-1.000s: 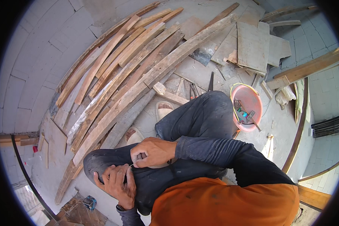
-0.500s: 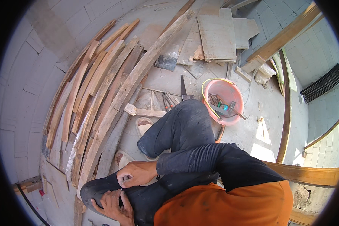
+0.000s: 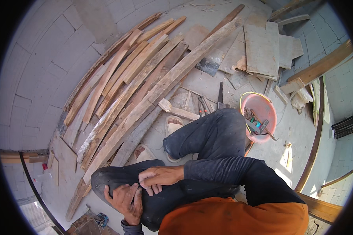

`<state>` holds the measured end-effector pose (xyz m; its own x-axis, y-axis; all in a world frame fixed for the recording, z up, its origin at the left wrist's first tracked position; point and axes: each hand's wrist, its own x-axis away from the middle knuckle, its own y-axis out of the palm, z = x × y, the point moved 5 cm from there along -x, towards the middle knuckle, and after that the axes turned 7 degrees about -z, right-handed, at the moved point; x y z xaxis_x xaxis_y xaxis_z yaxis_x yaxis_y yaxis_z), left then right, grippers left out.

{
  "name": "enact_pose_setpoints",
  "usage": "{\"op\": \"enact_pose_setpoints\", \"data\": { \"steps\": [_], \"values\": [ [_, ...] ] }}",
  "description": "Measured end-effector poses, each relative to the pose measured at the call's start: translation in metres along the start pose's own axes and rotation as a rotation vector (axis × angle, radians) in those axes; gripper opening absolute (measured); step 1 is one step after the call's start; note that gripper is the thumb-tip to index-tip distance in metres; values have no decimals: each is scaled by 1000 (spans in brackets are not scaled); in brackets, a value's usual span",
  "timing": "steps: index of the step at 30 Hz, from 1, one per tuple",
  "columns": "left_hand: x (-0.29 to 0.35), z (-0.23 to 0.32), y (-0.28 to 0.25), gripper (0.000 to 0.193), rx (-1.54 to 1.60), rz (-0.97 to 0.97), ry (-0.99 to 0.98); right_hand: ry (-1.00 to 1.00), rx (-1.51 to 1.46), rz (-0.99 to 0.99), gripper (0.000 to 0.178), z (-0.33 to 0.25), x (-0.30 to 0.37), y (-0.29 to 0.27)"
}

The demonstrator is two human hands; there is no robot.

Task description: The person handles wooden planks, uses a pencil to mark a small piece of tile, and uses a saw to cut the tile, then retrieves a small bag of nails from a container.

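Note:
My left hand (image 3: 125,200) lies over the knee of my dark trousers (image 3: 110,176), its fingers bent and spread apart. My right hand (image 3: 161,177) comes in from the right, with thumb and forefinger pinched close to the left hand's fingertips. Whatever sits in that pinch is too small to make out. Both hands rest low above my folded leg, nearly touching each other. Beyond the other knee lie a pair of pliers with dark red handles (image 3: 202,106) and a handsaw (image 3: 221,96), apart from my hands.
Long timber beams (image 3: 145,100) are piled at the left beside the block wall (image 3: 31,74). A pink bucket (image 3: 268,111) holding tools stands right of my knee. Plywood boards (image 3: 261,49) lie at the back. A power tool (image 3: 101,220) sits at lower left; a wooden beam (image 3: 321,205) crosses at lower right.
The view has swung left, so the scene sits farther right. My right hand has turned and its other fingers show more; the left hand stays on the knee.

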<state>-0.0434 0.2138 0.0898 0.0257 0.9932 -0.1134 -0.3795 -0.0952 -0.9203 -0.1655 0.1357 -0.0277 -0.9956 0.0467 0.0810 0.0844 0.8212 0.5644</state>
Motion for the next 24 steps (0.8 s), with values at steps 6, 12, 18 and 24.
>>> {"op": "enact_pose_setpoints", "data": {
  "steps": [6,12,18,24],
  "values": [
    [8,-12,-8,23,58,61,-14,76,-60,-26,34,3,-8,9],
    [13,-13,-5,22,71,111,2,127,-87,-71,31,8,-9,8],
    [17,-17,-4,18,84,162,-2,144,-119,-35,31,14,-10,10],
    [18,-29,-7,12,51,169,-15,189,-92,3,31,15,-19,11]
  ]
}}
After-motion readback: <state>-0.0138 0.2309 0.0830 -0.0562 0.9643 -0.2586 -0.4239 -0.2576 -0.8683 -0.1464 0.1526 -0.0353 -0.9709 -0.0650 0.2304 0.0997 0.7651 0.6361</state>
